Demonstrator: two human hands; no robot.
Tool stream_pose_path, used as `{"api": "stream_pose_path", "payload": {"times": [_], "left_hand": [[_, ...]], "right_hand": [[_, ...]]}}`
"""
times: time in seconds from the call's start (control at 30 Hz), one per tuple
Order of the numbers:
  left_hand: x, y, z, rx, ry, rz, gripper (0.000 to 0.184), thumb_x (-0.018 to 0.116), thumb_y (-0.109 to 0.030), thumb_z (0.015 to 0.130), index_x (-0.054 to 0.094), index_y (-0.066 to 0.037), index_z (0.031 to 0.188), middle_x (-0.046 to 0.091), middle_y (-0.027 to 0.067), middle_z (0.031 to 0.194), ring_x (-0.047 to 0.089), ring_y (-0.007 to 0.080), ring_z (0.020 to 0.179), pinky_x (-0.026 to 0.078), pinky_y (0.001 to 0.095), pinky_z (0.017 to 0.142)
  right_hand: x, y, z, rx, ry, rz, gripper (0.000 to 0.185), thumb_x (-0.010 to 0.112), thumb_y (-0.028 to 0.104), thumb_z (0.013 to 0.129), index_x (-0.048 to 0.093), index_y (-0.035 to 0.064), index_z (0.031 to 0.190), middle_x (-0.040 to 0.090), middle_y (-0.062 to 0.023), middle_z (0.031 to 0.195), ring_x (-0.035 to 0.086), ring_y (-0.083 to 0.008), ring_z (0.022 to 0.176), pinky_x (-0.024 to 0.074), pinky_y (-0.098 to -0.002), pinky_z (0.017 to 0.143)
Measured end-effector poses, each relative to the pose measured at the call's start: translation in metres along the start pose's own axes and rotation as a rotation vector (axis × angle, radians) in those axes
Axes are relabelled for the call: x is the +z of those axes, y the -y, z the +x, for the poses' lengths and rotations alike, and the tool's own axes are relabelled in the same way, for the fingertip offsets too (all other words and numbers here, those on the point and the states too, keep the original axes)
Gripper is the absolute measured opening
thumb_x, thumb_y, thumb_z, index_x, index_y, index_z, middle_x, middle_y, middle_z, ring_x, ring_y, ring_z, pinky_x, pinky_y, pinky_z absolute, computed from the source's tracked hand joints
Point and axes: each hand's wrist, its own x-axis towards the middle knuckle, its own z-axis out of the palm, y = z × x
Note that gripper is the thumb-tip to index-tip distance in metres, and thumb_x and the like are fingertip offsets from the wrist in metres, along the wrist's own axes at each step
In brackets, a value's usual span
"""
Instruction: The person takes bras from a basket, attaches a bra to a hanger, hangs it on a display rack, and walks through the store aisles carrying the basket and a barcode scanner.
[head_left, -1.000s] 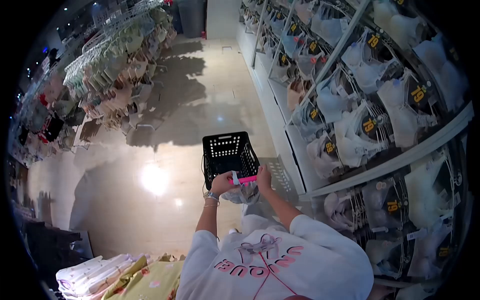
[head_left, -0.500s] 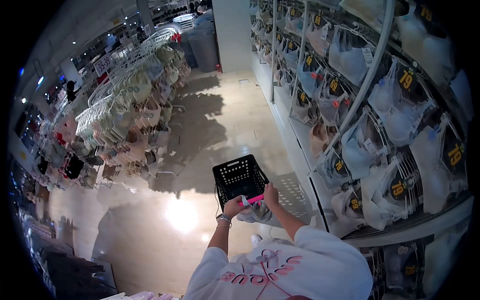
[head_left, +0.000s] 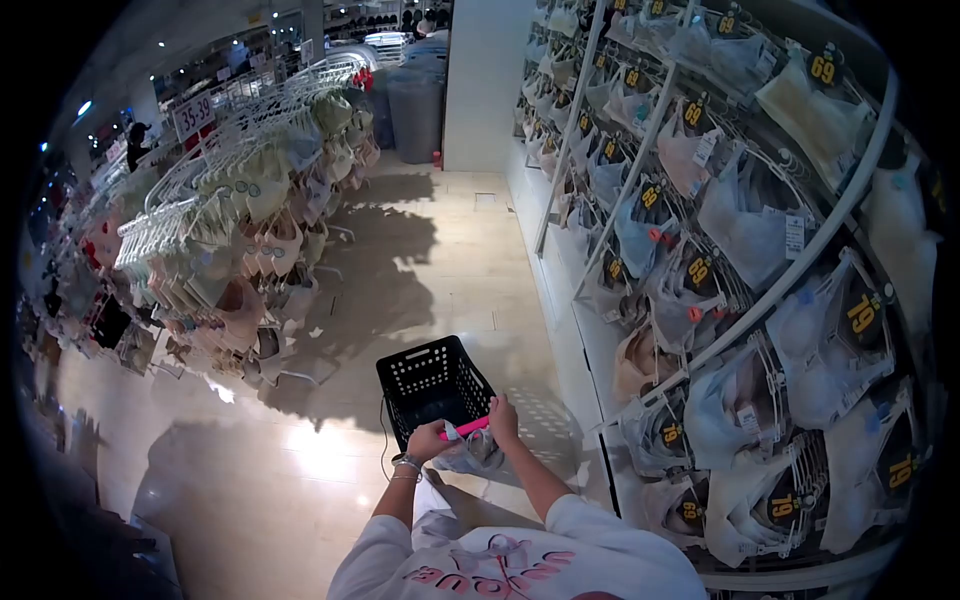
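1. The left hand (head_left: 428, 441) is closed around the left part of a pink handle (head_left: 466, 428), its fingers curled over with little gap.
2. The right hand (head_left: 503, 420) is curled about the handle's other end, near the basket's right side; its thumb and fingers are too small to tell apart well.
3. The black basket (head_left: 465, 385) is just ahead of both hands, above the floor (head_left: 470, 270), its open top facing up and its walls pierced with holes. Its inside is dark, and what lies at the bottom is hard to make out.
4. A clear bag (head_left: 475, 455) hangs below the handle, between the forearms; how it is held up I cannot tell.
5. A thin cord (head_left: 381, 440) loops down along the basket's left side.
6. A watch or bracelet (head_left: 406, 463) circles the left wrist, and the person wears a white shirt (head_left: 515, 570) with pink and black lettering.
7. On the right, a wall display (head_left: 740, 390) carries rows of pale bras with dark tags reading 69 and 79.
8. On the left, a rack (head_left: 235, 230) holds more bras on white hangers, with a 35-39 sign (head_left: 195, 116) above it.
9. Farther off, grey bins (head_left: 416, 112) stand beside a white pillar (head_left: 482, 90).
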Motion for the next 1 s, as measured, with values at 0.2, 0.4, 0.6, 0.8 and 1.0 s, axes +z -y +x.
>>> {"api": "stream_pose_path", "payload": {"times": [0.2, 0.4, 0.6, 0.8, 1.0], "left_hand": [[-0.047, 0.025, 0.067, 0.051, -0.039, 0.014, 0.042, 0.078, -0.043, 0.062, 0.067, -0.011, 0.087, 0.068, 0.0113, 0.078, 0.065, 0.0308, 0.072, 0.052, 0.038, 0.064], [-0.1, 0.059, 0.135, 0.079, 0.018, 0.01, 0.042, 0.077, -0.043, 0.06, 0.067, -0.011, 0.086, 0.068, 0.0109, 0.079, 0.065, 0.03, 0.074, 0.052, 0.0386, 0.067], [-0.143, 0.072, 0.191, 0.13, 0.013, 0.009, 0.036, 0.077, -0.038, 0.058, 0.068, -0.013, 0.083, 0.067, 0.01, 0.076, 0.064, 0.0304, 0.072, 0.051, 0.0381, 0.064], [-0.18, 0.073, 0.263, 0.161, 0.069, 0.009, 0.04, 0.079, -0.04, 0.056, 0.069, -0.013, 0.084, 0.068, 0.0088, 0.077, 0.065, 0.0293, 0.072, 0.052, 0.0375, 0.065], [-0.192, 0.084, 0.351, 0.147, 0.107, 0.012, 0.043, 0.08, -0.042, 0.056, 0.07, -0.013, 0.086, 0.068, 0.0095, 0.079, 0.066, 0.028, 0.073, 0.052, 0.0361, 0.067]], "right_hand": [[0.042, 0.018, 0.064, -0.012, 0.051, 0.029, 0.025, 0.045, 0.026, 0.095, 0.05, 0.0023, 0.089, 0.06, -0.0248, 0.074, 0.058, -0.0448, 0.073, 0.0444, -0.0531, 0.062], [0.081, 0.059, 0.113, 0.101, 0.001, -0.134, 0.021, 0.045, 0.022, 0.093, 0.053, 0.0032, 0.092, 0.062, -0.0241, 0.078, 0.059, -0.0445, 0.077, 0.0461, -0.0509, 0.065], [0.11, 0.081, 0.153, 0.133, -0.03, -0.173, 0.02, 0.046, 0.021, 0.093, 0.053, 0.0027, 0.09, 0.061, -0.0252, 0.076, 0.06, -0.0443, 0.075, 0.0464, -0.0521, 0.065], [0.135, 0.106, 0.213, 0.17, -0.07, -0.214, 0.021, 0.043, 0.022, 0.093, 0.051, 0.0028, 0.089, 0.061, -0.0248, 0.076, 0.06, -0.0436, 0.076, 0.0462, -0.0523, 0.067], [0.164, 0.108, 0.292, 0.184, -0.11, -0.203, 0.021, 0.044, 0.022, 0.093, 0.05, 0.0024, 0.088, 0.061, -0.0243, 0.071, 0.06, -0.0432, 0.072, 0.0461, -0.0525, 0.065]]}}
